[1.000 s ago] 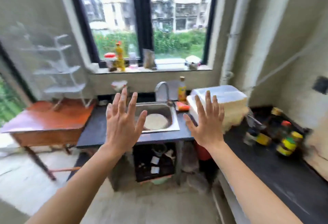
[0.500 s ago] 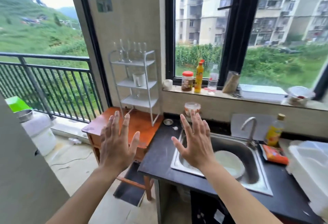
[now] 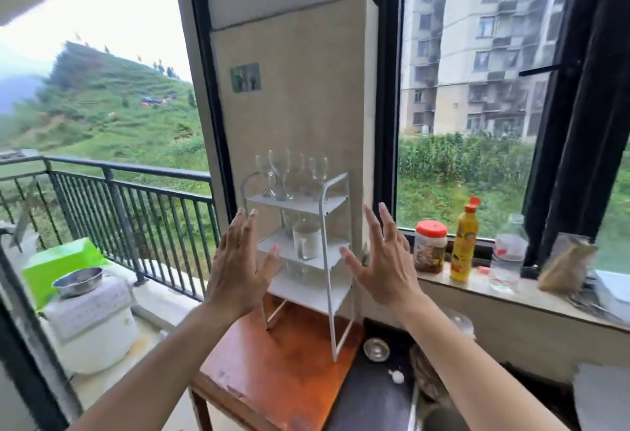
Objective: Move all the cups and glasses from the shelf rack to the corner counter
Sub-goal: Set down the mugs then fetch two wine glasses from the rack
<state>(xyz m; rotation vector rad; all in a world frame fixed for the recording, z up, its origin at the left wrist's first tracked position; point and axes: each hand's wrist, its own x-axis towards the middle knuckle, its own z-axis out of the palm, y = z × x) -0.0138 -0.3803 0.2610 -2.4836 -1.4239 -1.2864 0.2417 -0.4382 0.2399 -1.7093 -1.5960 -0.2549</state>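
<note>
A white three-tier shelf rack [image 3: 335, 253] stands on a brown wooden table [image 3: 272, 372]. Several clear stemmed wine glasses [image 3: 281, 174] stand on its top tier. A white mug with a handle [image 3: 308, 241] sits on the middle tier, with a clear glass behind it. Another clear glass [image 3: 296, 270] shows dimly on the bottom tier. My left hand [image 3: 238, 270] is raised in front of the rack's left side, fingers spread, empty. My right hand [image 3: 383, 263] hangs just right of the rack, fingers spread, empty. Neither hand touches anything.
On the window sill stand a red-lidded jar [image 3: 430, 250], a yellow bottle [image 3: 463, 243], a clear plastic bottle [image 3: 508, 253] and a bag [image 3: 566, 263]. A dark counter [image 3: 371, 393] with a small glass dish [image 3: 376, 348] adjoins the table. A white appliance [image 3: 92, 325] sits at left.
The view has swung left from the sink to the shelf rack and come closer. Both open hands stayed raised and now frame the rack.
</note>
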